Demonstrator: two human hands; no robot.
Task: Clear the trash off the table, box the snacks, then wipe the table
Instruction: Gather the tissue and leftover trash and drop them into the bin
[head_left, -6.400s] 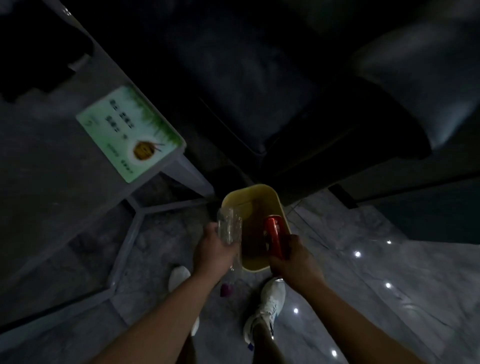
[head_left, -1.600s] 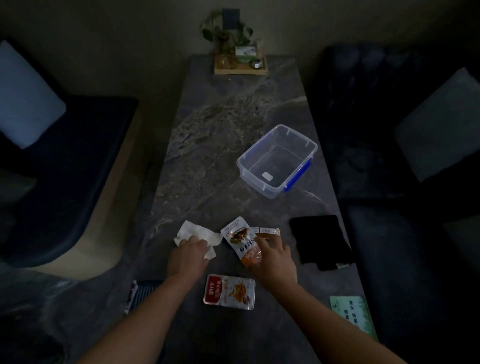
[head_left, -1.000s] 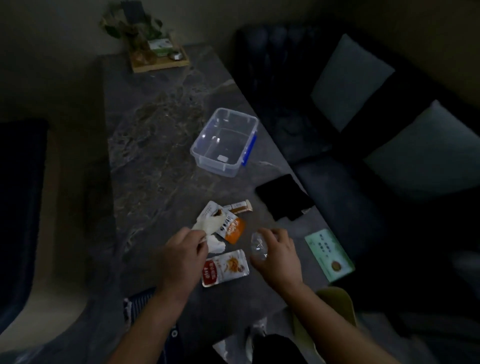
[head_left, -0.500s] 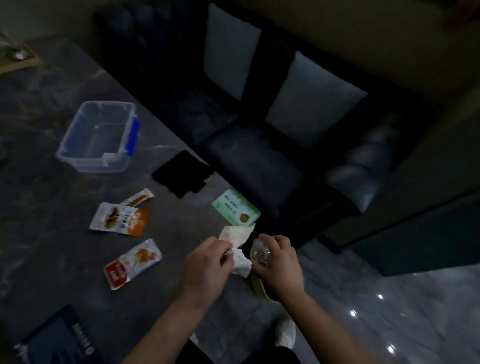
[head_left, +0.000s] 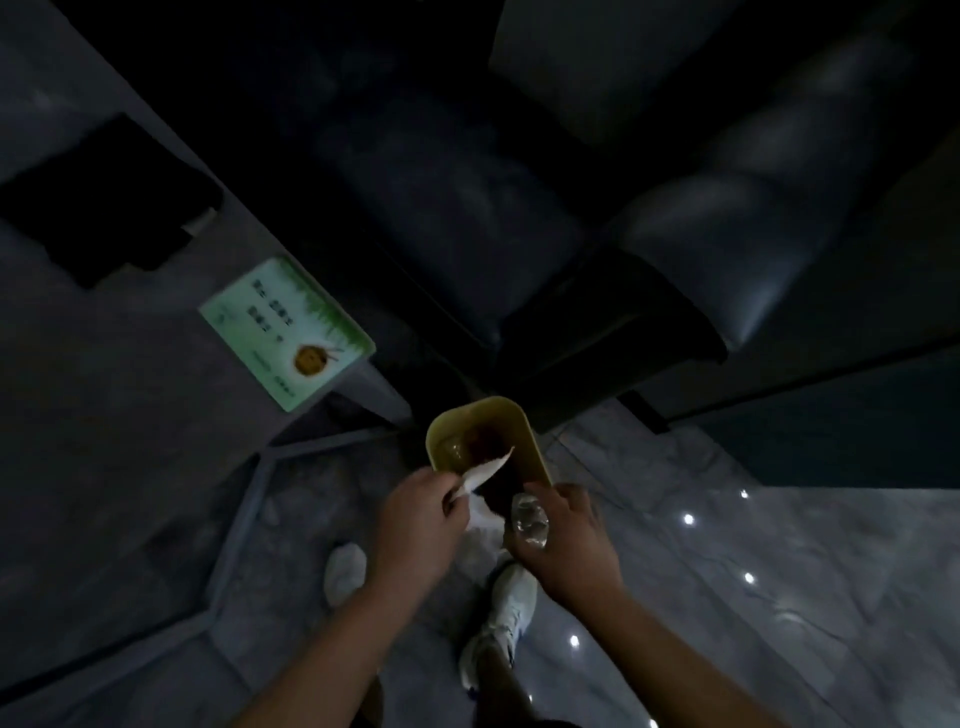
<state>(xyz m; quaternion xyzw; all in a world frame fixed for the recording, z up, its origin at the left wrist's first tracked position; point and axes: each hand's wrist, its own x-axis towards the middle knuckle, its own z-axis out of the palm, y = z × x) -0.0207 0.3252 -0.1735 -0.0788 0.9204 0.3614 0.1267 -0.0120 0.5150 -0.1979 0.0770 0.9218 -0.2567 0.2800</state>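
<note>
A green card (head_left: 287, 332) lay at the table's corner near a flat black object (head_left: 111, 200), a dark sofa (head_left: 519, 218) stood beside it, and white shoes (head_left: 501, 621) rested on the glossy floor (head_left: 753, 571).

A green card (head_left: 287, 333) at the table's (head_left: 93, 395) near corner carries rows of printed characters, possibly Chinese, too blurred to read.

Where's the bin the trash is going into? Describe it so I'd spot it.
Find the grey table's corner with the green card. On the floor just beyond stands the bin, directly ahead of both hands: it is yellow, the only bright container there.
</note>
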